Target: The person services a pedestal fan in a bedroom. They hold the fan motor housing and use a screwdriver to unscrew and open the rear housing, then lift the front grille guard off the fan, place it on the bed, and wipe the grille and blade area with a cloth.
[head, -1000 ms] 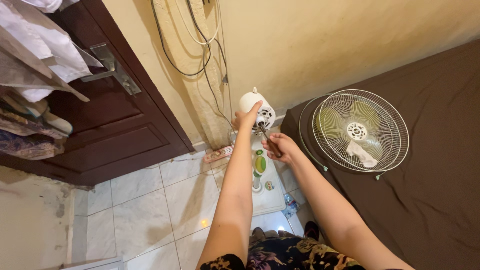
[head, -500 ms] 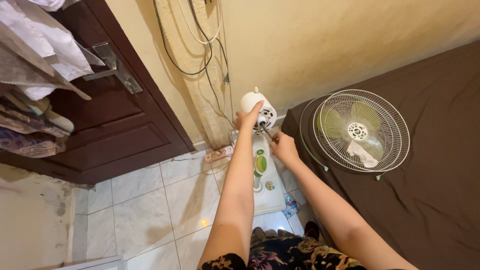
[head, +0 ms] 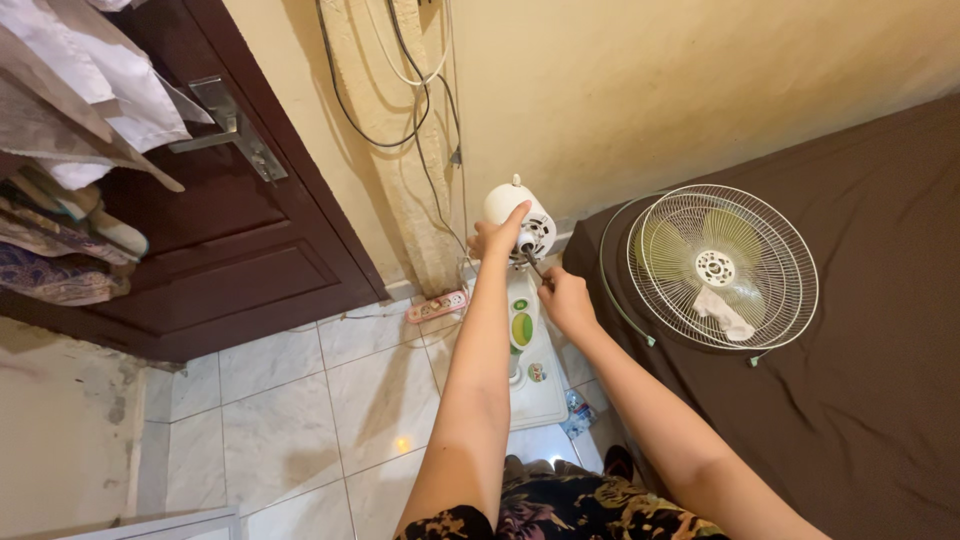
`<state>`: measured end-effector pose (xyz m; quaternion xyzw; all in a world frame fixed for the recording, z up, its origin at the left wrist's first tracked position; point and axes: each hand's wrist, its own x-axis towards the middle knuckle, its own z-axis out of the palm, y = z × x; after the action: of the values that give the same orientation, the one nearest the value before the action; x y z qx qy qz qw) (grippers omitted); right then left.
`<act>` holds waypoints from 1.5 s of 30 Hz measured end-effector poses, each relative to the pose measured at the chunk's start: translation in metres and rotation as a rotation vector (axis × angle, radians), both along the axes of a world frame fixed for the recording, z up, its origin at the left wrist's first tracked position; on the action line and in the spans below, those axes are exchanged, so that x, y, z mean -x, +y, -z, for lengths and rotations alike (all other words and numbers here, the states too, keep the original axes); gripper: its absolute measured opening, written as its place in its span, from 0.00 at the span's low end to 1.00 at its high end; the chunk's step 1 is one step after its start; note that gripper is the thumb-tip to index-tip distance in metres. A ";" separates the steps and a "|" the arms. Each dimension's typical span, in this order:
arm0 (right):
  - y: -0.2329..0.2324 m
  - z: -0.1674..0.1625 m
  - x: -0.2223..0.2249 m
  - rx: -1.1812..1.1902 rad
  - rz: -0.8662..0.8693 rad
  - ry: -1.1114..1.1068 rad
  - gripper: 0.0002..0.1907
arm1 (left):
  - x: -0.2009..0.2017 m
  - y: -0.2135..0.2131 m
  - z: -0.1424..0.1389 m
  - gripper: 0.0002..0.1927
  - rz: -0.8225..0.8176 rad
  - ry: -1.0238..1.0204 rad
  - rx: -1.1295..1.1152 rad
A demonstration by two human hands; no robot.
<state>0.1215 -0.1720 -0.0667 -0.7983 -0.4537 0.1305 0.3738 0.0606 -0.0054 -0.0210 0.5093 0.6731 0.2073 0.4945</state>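
The rounded white plastic fan motor housing [head: 520, 222] sits atop its stand by the wall, above the white base [head: 535, 370]. Left hand [head: 497, 238] grips its shell; right hand [head: 565, 300] pinches a thin tool at the shaft. Looks light but top-heavy, so hold the rigid shell. The detached wire fan grille with blades [head: 722, 268] lies on the dark brown bed [head: 860, 400].

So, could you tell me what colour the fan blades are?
Pale yellow-green, behind the white fan grille; head view.

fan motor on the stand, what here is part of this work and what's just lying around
In use: fan motor, left hand steadying it, right hand at its front, fan stand base, fan grille with blades on the bed.

Lying about: power strip, door, hanging clothes, wall cables.
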 end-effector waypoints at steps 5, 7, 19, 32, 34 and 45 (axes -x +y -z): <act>-0.001 0.001 0.001 -0.008 -0.015 -0.007 0.14 | 0.000 0.000 0.001 0.69 -0.005 -0.019 -0.005; -0.001 0.001 0.002 0.001 -0.008 -0.012 0.13 | -0.001 0.000 0.002 0.68 -0.006 -0.020 -0.003; -0.002 -0.018 0.020 0.064 -0.011 -0.311 0.07 | -0.001 0.000 -0.003 0.68 -0.008 0.003 0.011; 0.014 -0.013 -0.004 -0.099 0.053 1.513 0.11 | 0.002 0.000 -0.006 0.68 -0.005 -0.008 0.000; 0.010 -0.013 -0.002 -0.059 0.067 1.312 0.14 | 0.001 0.000 -0.006 0.68 0.001 0.009 0.009; -0.006 -0.029 0.029 0.140 0.045 -0.552 0.06 | 0.001 0.002 -0.003 0.68 0.027 0.046 -0.045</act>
<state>0.0921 -0.1776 -0.0376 -0.8374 -0.5104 -0.0690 0.1831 0.0600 -0.0036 -0.0175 0.5338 0.6727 0.2039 0.4700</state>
